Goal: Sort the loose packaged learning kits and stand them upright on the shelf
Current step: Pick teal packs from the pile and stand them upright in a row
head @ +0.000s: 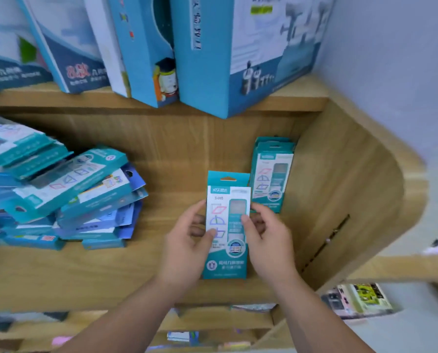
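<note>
teal kit [227, 225] upright (hang-tab up), both hands.

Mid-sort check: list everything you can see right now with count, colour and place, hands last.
held kit: one, teal and white, upright over the middle of the shelf, between both hands
standing kits: at least two, teal, upright at the shelf's back right, one behind the other
loose kits: many, teal and blue, heaped flat on the shelf's left
large boxes: about five, blue and white, standing on the board above
wooden shelf: one, light brown
packets below: count unclear, mixed colours, blurred
left hand: pinches the held kit's left edge
right hand: pinches its right edge
</note>
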### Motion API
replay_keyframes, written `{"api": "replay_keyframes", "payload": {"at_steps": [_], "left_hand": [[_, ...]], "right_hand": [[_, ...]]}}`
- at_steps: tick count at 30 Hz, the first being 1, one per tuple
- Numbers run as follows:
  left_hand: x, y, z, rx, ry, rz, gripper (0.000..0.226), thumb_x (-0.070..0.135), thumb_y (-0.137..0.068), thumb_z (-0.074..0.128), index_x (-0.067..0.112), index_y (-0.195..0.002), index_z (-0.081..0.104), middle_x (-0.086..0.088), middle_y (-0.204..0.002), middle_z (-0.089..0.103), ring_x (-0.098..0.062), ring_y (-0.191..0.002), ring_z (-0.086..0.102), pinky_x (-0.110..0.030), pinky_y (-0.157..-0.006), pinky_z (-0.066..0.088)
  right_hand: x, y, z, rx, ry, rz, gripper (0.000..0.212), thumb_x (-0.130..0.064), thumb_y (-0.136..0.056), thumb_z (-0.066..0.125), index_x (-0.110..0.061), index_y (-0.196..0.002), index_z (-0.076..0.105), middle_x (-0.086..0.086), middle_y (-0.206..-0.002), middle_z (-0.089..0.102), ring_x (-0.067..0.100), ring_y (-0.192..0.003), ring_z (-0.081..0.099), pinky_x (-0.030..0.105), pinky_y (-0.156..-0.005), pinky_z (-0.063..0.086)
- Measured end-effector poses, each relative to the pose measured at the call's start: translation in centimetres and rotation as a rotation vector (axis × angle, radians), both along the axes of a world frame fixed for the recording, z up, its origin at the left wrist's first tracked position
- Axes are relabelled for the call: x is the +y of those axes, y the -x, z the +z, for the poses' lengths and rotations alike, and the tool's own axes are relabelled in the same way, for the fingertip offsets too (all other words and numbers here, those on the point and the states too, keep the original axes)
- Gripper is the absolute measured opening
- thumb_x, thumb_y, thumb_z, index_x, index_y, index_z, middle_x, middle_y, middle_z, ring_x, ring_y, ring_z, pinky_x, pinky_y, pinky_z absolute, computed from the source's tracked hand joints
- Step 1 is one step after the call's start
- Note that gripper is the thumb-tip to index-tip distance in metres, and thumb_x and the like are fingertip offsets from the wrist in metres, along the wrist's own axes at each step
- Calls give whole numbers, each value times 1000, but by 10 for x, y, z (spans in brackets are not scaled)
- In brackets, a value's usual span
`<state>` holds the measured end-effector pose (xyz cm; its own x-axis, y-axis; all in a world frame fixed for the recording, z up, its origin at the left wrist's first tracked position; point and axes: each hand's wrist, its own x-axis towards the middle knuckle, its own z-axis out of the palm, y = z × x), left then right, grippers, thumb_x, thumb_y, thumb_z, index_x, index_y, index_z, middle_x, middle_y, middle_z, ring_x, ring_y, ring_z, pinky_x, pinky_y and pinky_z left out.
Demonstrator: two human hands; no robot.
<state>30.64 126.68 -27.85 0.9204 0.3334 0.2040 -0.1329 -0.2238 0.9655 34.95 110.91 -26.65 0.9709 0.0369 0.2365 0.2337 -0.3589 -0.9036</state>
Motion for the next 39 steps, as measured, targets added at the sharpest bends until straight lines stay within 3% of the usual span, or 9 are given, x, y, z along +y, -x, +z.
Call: {"api": "replay_keyframes", "payload": {"at_steps": [6, 10, 14, 18, 21, 26, 30, 35, 39], "left_hand": [[-27, -68, -3, -21, -41, -80, 72, 1, -88, 67, 63, -117, 47, 7, -102, 64, -14, -85, 62, -26, -78, 53], [-38, -98, -6, -33, -69, -118, 71, 1, -88, 67, 60, -118, 43, 3, -104, 63, -12, -91, 62, -25, -82, 52], [-43, -119, -13, -53, -111, -127, 69, 1, -87, 68, 55, -121, 43, 2, -107, 63, -8, -94, 63, -26, -86, 54], [-45, -130, -25, -88, -182, -124, 64, 5, -85, 71, 44, -130, 48, -4, -107, 59, -8, -94, 62, -23, -88, 51], [-45, -132, -27, -126, -284, -78, 50, 12, -85, 72, 29, -129, 55, 0, -93, 59, -6, -85, 58, -27, -82, 50], [-44, -137, -20, -97, -246, -99, 39, 11, -88, 69, 34, -117, 58, 6, -79, 62, -10, -69, 59, -37, -71, 55], [-40, -140, -14, -112, -237, -112, 31, 5, -90, 66, 17, -118, 64, 9, -83, 66, -5, -70, 61, -24, -71, 54], [-43, -147, -16, -54, -238, -109, 36, 13, -88, 70, 29, -120, 64, 7, -83, 69, -16, -66, 67, -38, -71, 60], [-50, -153, -17, -20, -202, -103, 36, 17, -88, 70, 34, -119, 63, 4, -85, 71, -18, -70, 71, -44, -73, 61]], "right_hand": [[-19, -29, -5, 54, 99, -89, 44, -19, -98, 55, -27, -141, 50, -4, -133, 55, 12, -115, 58, 34, -100, 49], [-24, -40, -9, 65, 105, -146, 53, -16, -99, 52, -25, -150, 40, -3, -146, 50, 14, -129, 52, 37, -108, 44], [-22, -49, -15, 107, 120, -195, 55, -15, -100, 51, -22, -152, 37, -2, -150, 48, 13, -133, 48, 34, -112, 40], [-22, -52, -15, 82, 149, -227, 58, -9, -99, 49, -18, -154, 34, -3, -152, 44, 11, -135, 44, 9, -105, 30], [-20, -49, -15, 88, 230, -241, 61, -16, -100, 47, -23, -157, 25, 0, -150, 41, 15, -130, 48, 19, -105, 37], [-18, -45, -11, 156, 359, -242, 72, -24, -100, 46, -27, -160, 6, 4, -137, 39, 23, -112, 55, 37, -96, 49], [-11, -37, -9, 138, 314, -212, 74, -19, -98, 50, -17, -159, 9, 0, -136, 25, 20, -117, 50, 32, -102, 47], [-15, -42, -6, 186, 189, -166, 70, -11, -100, 48, -14, -159, 11, -1, -151, 18, 17, -131, 43, 18, -104, 38], [-22, -44, -7, 210, 171, -94, 68, -11, -101, 47, -16, -159, 12, 2, -163, 7, 19, -146, 27, 22, -114, 29]]}}
